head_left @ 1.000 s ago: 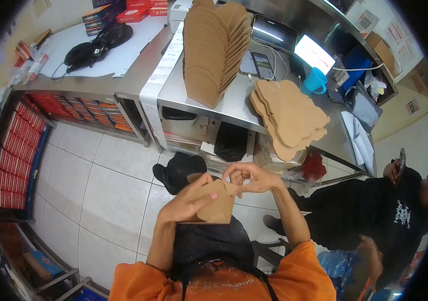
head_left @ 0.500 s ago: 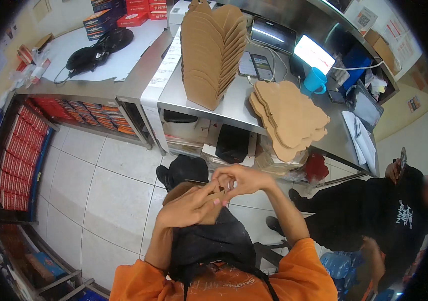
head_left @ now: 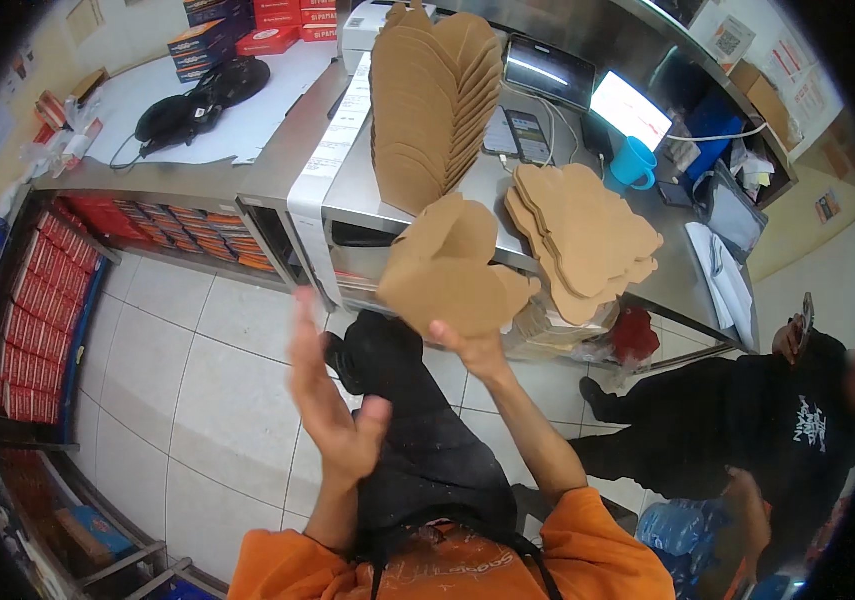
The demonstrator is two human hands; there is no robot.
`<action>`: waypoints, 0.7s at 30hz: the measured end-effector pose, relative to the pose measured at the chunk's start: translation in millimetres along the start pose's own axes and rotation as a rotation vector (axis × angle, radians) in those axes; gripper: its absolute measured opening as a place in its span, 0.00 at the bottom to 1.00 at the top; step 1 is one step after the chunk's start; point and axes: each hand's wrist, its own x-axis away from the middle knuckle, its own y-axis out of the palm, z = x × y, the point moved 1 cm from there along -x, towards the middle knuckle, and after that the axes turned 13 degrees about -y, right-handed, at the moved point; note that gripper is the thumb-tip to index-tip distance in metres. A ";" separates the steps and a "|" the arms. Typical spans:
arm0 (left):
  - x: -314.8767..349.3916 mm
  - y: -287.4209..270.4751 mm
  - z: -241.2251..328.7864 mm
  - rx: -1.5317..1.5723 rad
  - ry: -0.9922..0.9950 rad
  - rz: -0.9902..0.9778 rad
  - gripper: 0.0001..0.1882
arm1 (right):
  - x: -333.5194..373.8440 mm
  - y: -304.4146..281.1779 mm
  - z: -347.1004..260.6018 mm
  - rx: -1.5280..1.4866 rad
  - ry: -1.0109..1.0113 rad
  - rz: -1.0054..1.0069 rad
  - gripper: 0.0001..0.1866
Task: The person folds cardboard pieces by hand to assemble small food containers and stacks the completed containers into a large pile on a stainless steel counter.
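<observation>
My right hand (head_left: 472, 348) grips the lower edge of a folded brown cardboard food box (head_left: 447, 290), its flaps standing up. The box is held out over the front edge of the steel counter (head_left: 362, 190), below a tall stack of nested folded boxes (head_left: 412, 120). My left hand (head_left: 335, 410) is raised to the left above my lap, slightly blurred, fingers stretched and thumb apart, with nothing in it. To the right of the held box, a pile of flat cardboard blanks (head_left: 592, 230) lies at the counter's edge.
Two phones (head_left: 522, 138), a tablet (head_left: 547, 70), a lit screen (head_left: 629, 105) and a blue mug (head_left: 632, 162) stand behind the blanks. A person in black (head_left: 737, 430) is at the right. Shelves of red boxes (head_left: 42, 320) line the left.
The cardboard box has gone from between both hands over my lap up and forward to the counter in my right hand. My left hand has let go and moved left, opening.
</observation>
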 end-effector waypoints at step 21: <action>-8.5 -72.4 -89.0 0.830 -0.598 0.288 0.46 | -179.6 -21.9 -38.7 0.351 -0.627 0.190 0.59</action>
